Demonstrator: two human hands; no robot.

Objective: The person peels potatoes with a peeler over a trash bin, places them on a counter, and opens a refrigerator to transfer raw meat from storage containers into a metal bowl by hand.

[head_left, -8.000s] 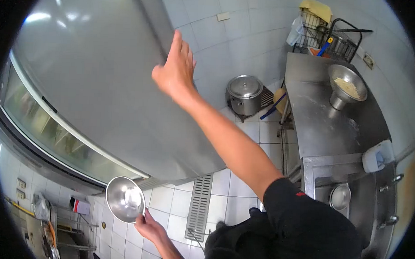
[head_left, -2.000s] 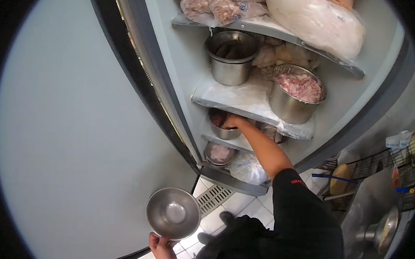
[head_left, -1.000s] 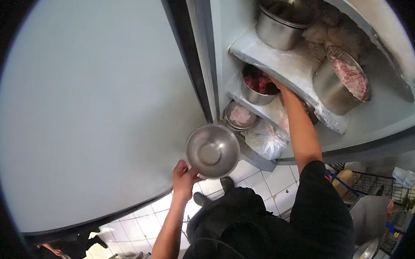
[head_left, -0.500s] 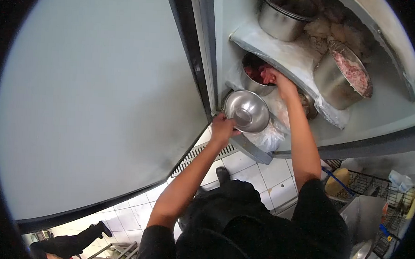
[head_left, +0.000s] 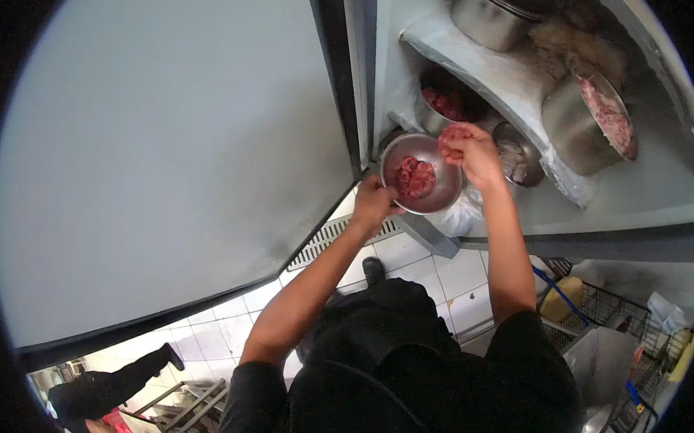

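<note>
My left hand [head_left: 374, 205] grips the near-left rim of a steel bowl [head_left: 439, 191]. Pieces of red meat [head_left: 415, 178] lie in the bottom of that bowl. Over its right rim, my right hand [head_left: 475, 155] is closed on more red meat [head_left: 453, 142]. Just behind, on a refrigerator shelf, stands a steel pot [head_left: 429, 116] holding dark red meat [head_left: 443, 102]. To the right of my right hand is a metal bowl with pale pieces [head_left: 512, 159].
The open refrigerator door [head_left: 172, 147] fills the left side. A pot of minced meat [head_left: 579, 122] stands on the plastic-covered shelf [head_left: 478, 60]. A wire rack [head_left: 610, 305] is at the lower right. Another person [head_left: 103, 392] is at the lower left, near metal frames.
My right hand has come out of the pot with meat, over the bowl. Red meat now lies in the bowl, which showed none half a second ago. The bowl has shifted slightly right.
</note>
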